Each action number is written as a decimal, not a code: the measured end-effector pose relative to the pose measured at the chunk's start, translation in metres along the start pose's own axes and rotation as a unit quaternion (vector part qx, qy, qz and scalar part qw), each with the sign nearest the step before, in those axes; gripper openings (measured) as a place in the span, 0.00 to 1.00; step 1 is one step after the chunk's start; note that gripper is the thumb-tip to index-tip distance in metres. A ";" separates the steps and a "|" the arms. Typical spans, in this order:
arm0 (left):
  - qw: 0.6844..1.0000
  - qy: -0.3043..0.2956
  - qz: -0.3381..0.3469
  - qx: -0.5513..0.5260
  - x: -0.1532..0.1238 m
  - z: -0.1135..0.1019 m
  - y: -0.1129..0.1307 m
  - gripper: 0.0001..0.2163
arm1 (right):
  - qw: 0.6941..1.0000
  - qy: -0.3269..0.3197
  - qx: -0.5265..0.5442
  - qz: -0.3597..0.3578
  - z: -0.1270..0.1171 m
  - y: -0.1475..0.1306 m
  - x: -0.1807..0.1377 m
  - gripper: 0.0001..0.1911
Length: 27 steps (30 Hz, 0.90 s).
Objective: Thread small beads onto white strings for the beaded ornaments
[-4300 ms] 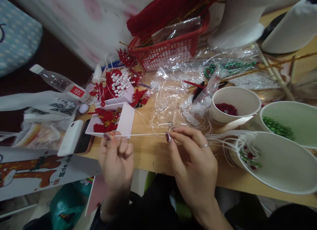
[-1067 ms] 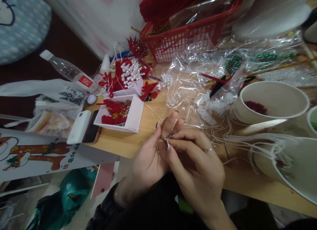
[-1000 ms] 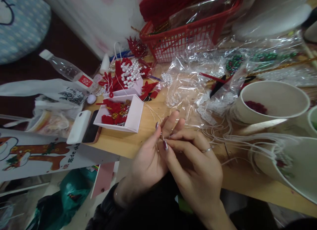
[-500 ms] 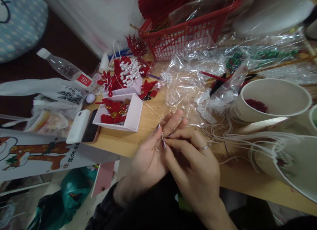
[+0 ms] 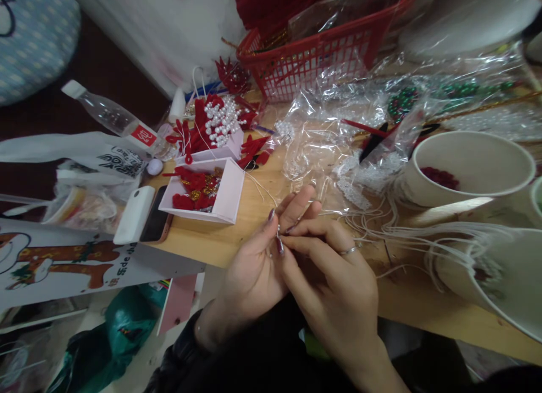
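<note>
Above the table's front edge my two hands meet, fingertips together. My left hand (image 5: 258,274) is turned palm up, its thumb and fingers closed on small white beads (image 5: 278,229) that show between the fingertips. My right hand (image 5: 334,274), with a ring on one finger, pinches at the same spot from the right. How the beads are joined, and most of what lies in the fingers, is too small or covered to make out. A thin white cord (image 5: 262,191) runs over the table behind my left fingertips.
An open white box (image 5: 231,192) of red and gold ornaments lies left, beside a phone (image 5: 156,221) and a water bottle (image 5: 114,119). Clear plastic bags (image 5: 313,150) spread behind my hands, before a red basket (image 5: 313,57). Paper cups (image 5: 478,195) and white cords (image 5: 393,235) are right.
Both hands stay in nearly the same place, fingertips still together. My right hand has shifted very slightly; the things on the table look the same.
</note>
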<state>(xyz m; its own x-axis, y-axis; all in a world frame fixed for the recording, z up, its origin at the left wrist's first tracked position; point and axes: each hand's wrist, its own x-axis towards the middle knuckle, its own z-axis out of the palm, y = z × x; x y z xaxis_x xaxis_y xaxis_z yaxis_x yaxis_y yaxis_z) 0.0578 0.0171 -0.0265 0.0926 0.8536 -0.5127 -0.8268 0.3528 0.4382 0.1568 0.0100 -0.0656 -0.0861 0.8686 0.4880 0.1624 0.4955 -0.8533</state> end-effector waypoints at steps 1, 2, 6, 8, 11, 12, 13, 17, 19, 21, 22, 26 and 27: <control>1.000 0.000 -0.001 0.002 0.000 0.000 0.000 0.22 | 1.000 0.001 0.000 0.001 0.000 0.000 0.000 0.06; 1.000 -0.001 -0.002 0.003 0.000 0.000 0.000 0.22 | 1.000 0.002 0.001 0.002 0.000 0.000 0.000 0.06; 1.000 0.010 -0.005 0.007 0.001 0.001 0.001 0.22 | 1.000 0.007 0.003 0.004 0.000 0.000 0.001 0.05; 1.000 0.013 -0.005 0.006 0.001 0.001 0.000 0.22 | 1.000 0.006 0.006 0.005 0.000 -0.001 0.002 0.05; 1.000 0.001 -0.004 0.000 0.000 -0.001 0.000 0.22 | 1.000 0.008 0.008 0.003 -0.001 -0.001 0.002 0.05; 1.000 -0.002 -0.003 -0.001 0.000 -0.002 -0.001 0.22 | 1.000 0.010 0.007 0.003 -0.001 -0.001 0.002 0.05; 1.000 -0.002 -0.002 -0.001 0.000 -0.002 -0.001 0.22 | 1.000 0.010 0.006 0.002 -0.002 -0.002 0.002 0.04; 1.000 0.003 -0.001 0.007 0.000 -0.002 -0.002 0.22 | 1.000 0.008 0.010 0.010 -0.002 -0.002 0.002 0.04; 1.000 0.001 0.003 0.010 0.000 -0.002 -0.002 0.22 | 1.000 0.008 0.013 0.010 -0.002 -0.003 0.001 0.04; 1.000 -0.005 0.011 0.014 0.000 -0.003 -0.003 0.21 | 1.000 0.011 0.011 0.009 -0.001 -0.002 0.001 0.04; 1.000 -0.011 0.017 0.017 0.000 -0.004 -0.004 0.21 | 1.000 0.012 0.008 0.010 -0.001 -0.002 0.001 0.05; 0.998 -0.035 0.034 0.028 -0.001 -0.010 -0.005 0.21 | 1.000 0.016 -0.005 0.007 0.001 -0.001 -0.001 0.05; 0.998 -0.034 0.033 0.029 -0.001 -0.010 -0.005 0.21 | 1.000 0.018 -0.008 0.001 0.002 0.000 -0.001 0.05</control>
<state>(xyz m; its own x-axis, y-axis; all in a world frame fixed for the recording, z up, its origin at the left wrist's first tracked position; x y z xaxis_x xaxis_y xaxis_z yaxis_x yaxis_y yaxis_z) 0.0562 0.0108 -0.0362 0.0769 0.8991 -0.4309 -0.7995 0.3138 0.5122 0.1552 0.0091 -0.0660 -0.0508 0.8687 0.4927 0.1789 0.4932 -0.8513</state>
